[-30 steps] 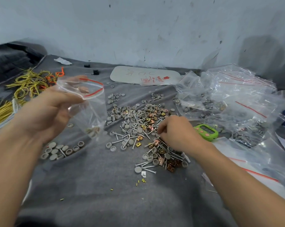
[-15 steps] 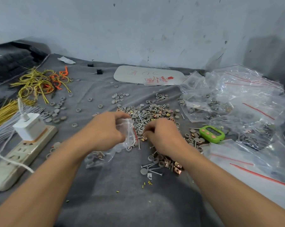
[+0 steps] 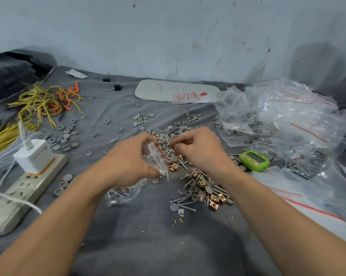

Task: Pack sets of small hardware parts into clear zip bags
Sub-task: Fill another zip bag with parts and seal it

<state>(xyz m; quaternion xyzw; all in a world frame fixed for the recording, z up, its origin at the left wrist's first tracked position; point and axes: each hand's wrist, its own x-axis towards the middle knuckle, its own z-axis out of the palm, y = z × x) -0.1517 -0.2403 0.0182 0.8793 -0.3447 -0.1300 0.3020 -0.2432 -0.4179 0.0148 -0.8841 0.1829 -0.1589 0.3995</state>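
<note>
Gripping the zip bag (image 3: 154, 157) mouth, the left hand (image 3: 126, 164) is held beside the parts pile (image 3: 205, 194), presumably shortening transfers; right hand (image 3: 200, 151) curled, contents unseen.

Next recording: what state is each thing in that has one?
left hand: grips the zip bag.
zip bag: mouth looks open, some parts inside.
right hand: fingers curled over the parts pile; any pinched part hidden.
charger: plugged into power strip, cable attached.
timer: face up, display unreadable.
</note>
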